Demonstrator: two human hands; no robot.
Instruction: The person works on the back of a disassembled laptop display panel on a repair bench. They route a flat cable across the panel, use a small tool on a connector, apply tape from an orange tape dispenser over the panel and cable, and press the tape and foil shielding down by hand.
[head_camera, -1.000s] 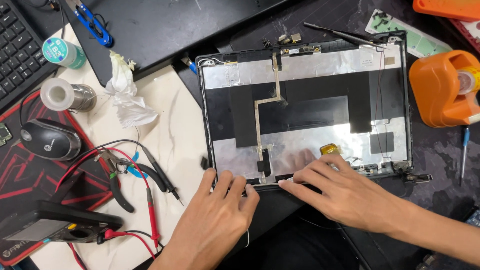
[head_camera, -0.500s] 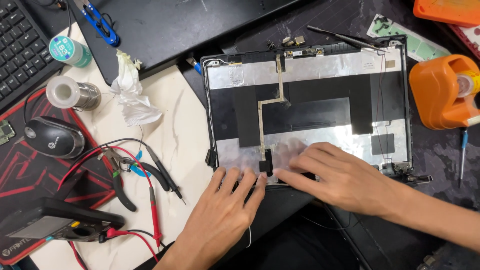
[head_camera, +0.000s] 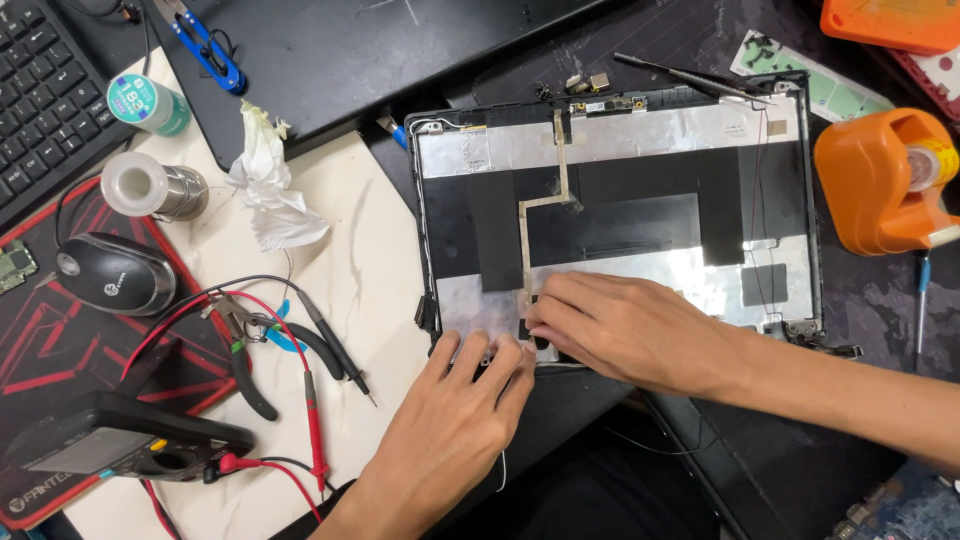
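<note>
Pressing flat foil-lined laptop lid (head_camera: 640, 140), left hand (head_camera: 455, 410), right hand (head_camera: 625, 330)

1. Two hands: left (head_camera: 455, 420), right (head_camera: 625, 325).
2. One laptop lid back cover (head_camera: 615, 215).
3. One computer mouse (head_camera: 115, 275).
4. One multimeter (head_camera: 120, 445) with two test probes (head_camera: 325, 345).
5. One orange tape dispenser (head_camera: 880, 185).
6. One solder spool (head_camera: 150, 188).
7. One crumpled tissue (head_camera: 270, 195).
8. One keyboard (head_camera: 45, 100).

silver and black laptop lid (head_camera: 640, 140), orange tape dispenser (head_camera: 875, 190), blue snips (head_camera: 205, 45)
</note>
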